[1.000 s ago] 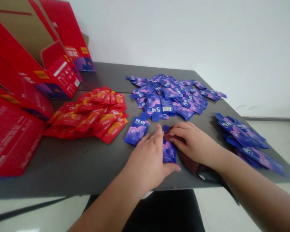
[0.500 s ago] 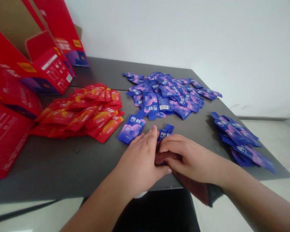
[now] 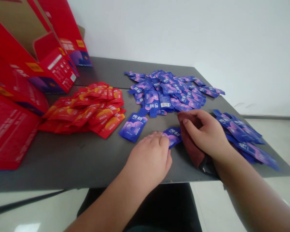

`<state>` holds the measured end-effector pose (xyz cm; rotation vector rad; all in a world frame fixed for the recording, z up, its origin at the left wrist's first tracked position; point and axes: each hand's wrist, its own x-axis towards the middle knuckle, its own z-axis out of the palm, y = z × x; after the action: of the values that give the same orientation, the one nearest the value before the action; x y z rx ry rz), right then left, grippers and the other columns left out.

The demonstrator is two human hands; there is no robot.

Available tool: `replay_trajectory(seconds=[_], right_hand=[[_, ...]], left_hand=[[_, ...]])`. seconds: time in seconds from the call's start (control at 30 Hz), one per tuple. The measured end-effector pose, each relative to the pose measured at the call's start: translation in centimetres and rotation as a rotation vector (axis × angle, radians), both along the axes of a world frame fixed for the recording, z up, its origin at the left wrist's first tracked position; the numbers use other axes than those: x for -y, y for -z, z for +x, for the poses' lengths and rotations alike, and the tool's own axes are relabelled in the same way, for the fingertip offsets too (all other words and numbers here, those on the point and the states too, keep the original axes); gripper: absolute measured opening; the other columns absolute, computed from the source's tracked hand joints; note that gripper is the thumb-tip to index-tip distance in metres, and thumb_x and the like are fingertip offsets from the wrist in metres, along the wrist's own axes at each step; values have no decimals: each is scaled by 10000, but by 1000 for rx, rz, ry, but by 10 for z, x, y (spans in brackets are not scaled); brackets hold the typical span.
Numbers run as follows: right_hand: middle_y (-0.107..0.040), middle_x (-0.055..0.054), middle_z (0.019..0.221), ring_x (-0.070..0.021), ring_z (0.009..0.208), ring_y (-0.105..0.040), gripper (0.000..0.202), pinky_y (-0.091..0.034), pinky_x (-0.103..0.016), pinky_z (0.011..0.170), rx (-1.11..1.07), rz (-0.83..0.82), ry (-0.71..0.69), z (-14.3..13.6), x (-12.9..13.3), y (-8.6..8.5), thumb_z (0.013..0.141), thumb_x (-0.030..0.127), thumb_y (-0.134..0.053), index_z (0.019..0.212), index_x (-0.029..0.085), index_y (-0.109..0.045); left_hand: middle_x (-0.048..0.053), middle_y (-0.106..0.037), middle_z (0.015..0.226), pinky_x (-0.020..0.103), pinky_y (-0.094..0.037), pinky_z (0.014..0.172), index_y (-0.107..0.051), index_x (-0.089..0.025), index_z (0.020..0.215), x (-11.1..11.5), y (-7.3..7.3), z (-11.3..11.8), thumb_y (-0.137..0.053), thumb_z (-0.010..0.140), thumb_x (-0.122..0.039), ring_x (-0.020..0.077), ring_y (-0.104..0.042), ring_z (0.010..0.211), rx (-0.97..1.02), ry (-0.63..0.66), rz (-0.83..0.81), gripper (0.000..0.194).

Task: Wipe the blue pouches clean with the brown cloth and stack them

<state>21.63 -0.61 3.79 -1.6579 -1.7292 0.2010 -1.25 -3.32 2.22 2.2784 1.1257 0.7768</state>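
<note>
A blue-and-purple sachet (image 3: 173, 137) lies near the table's front edge with white lettering upward. My left hand (image 3: 151, 156) is closed on its left end, fingers curled over it. In my right hand (image 3: 207, 132) is a reddish-brown cloth (image 3: 190, 148), bunched under the fingers and thumb. The cloth covers the sachet's right end; whether it presses on it I cannot tell. Another single blue sachet (image 3: 133, 126) lies flat, left of and beyond my left hand. Beyond both hands spreads a heap of blue sachets (image 3: 169, 88).
A smaller stack of blue sachets (image 3: 241, 132) lies by the table's right edge. On the left is a pile of red-orange sachets (image 3: 84, 111), beside large red cartons (image 3: 59, 71), one with its flap open. A white wall (image 3: 159, 32) stands behind the grey table (image 3: 74, 167).
My right hand has moved right and away from me with the cloth, apart from my left hand. More of the sachet between my hands shows, now tilted. The view has shifted slightly.
</note>
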Motion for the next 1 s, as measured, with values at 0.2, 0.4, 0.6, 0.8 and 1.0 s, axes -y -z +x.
replay_trajectory(seconds=[0.2, 0.4, 0.6, 0.8, 1.0], right_hand=[[-781, -77, 1004, -323, 903, -738, 222, -598, -520, 882, -80, 70, 88, 4, 1, -2, 984, 419, -683, 1125, 257, -739], [-760, -70, 1178, -302, 1080, -729, 234, -584, -466, 966, -104, 17, -194, -22, 13, -17, 995, 309, -684, 1228, 282, -678], [-771, 6, 1070, -178, 1059, -705, 293, -520, -332, 1023, 41, -297, -874, -56, 25, -24, 929, 14, -649, 1082, 252, -725], [-772, -47, 1071, -232, 1021, -712, 234, -529, -396, 958, 202, -230, -653, -33, -20, -7, 945, 71, -651, 1079, 223, -769], [-795, -28, 1108, -218, 1028, -738, 238, -552, -353, 929, 134, -185, -515, -25, -23, -15, 971, 133, -663, 1131, 254, -792]], left_hand=[[126, -738, 874, 503, -608, 773, -731, -234, 1183, 7, -10, -15, -540, 1016, -230, 357, -732, 769, -182, -320, 3, 254], [267, -549, 1591, 592, -527, 1111, -427, -99, 1600, 3, -11, -37, -639, 1012, -457, 459, -575, 1421, -242, -163, 46, 721], [176, -396, 1747, 488, -210, 1369, -142, -133, 1717, -22, 1, -43, -856, 848, -477, 296, -353, 1637, -245, 152, -68, 1177], [221, -323, 1765, 506, -249, 1362, -218, -68, 1703, -23, 3, -37, -909, 766, -676, 363, -323, 1645, -282, 79, -78, 1313], [261, -313, 1756, 580, -299, 1334, -196, -74, 1708, -20, 4, -39, -916, 757, -668, 411, -356, 1623, -269, 66, -69, 1333]])
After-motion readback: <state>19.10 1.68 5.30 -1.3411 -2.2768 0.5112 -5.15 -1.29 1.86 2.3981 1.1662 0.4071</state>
